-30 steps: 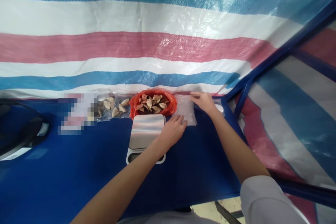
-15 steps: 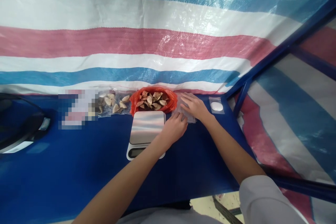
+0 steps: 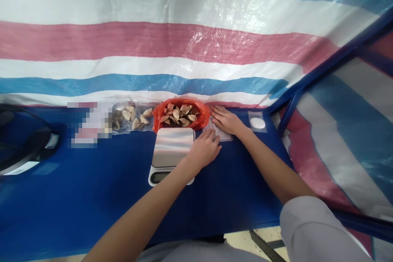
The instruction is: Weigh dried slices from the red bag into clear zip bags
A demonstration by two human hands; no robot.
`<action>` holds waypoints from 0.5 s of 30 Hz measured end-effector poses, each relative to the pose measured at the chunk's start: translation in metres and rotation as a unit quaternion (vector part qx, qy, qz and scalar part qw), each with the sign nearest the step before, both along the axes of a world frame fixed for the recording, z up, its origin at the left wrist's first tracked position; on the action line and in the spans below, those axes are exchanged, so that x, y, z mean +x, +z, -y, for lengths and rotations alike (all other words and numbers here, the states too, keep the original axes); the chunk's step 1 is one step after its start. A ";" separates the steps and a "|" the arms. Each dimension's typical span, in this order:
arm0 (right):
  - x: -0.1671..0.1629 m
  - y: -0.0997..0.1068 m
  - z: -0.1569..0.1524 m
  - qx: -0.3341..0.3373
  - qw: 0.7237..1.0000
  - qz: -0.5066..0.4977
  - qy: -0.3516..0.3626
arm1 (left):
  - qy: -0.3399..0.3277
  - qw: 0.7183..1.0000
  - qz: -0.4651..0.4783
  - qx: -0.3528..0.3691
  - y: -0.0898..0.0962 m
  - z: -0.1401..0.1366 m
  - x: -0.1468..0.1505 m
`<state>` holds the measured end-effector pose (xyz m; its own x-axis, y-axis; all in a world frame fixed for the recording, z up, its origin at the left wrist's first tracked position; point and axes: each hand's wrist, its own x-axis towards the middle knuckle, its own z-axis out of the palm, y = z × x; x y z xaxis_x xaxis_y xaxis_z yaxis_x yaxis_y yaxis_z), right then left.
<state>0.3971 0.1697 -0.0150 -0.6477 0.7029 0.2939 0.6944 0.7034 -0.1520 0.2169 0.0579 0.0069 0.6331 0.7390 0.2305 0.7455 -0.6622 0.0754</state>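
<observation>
Clear plastic bags point(image 3: 225, 135) lie on the blue table just right of a red plastic bag point(image 3: 157, 122) that holds brown and cream shell-like pieces point(image 3: 181, 115). My right hand point(image 3: 227, 121) rests flat over the far part of the clear bags, fingers stretched toward the red bag. Across their near left edge lies my left hand point(image 3: 204, 149), its fingers loosely extended and slightly apart. The left wrist and forearm pass over the right side of a kitchen scale point(image 3: 173, 147), whose steel plate bears nothing. Both hands partly hide the clear bags.
Clear bags of pale pieces point(image 3: 132, 118) lie left of the red bag. A small bag with a white oval object point(image 3: 257, 123) sits on the right. Black cabled gear point(image 3: 37, 147) is at far left. Striped sheeting point(image 3: 166, 41) and a blue frame point(image 3: 307, 77) border the table.
My left fingers have straightened from a curled pose. My right hand has flattened onto the clear bags, which now look lower and more covered. The view has shifted slightly.
</observation>
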 end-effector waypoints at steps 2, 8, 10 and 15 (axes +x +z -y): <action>0.000 0.001 -0.002 0.002 1.000 0.004 0.009 | 0.001 1.000 0.003 0.005 0.000 -0.001 0.000; 0.000 0.014 0.001 -0.009 1.000 -0.009 0.000 | 0.000 1.000 0.009 0.015 0.001 -0.004 0.000; 0.001 0.020 0.007 -0.004 1.000 -0.027 -0.014 | -0.001 1.000 0.018 0.021 0.002 -0.004 0.000; 0.008 0.039 0.030 -0.004 0.994 -0.092 -0.059 | -0.013 0.996 0.078 0.029 0.008 0.000 -0.002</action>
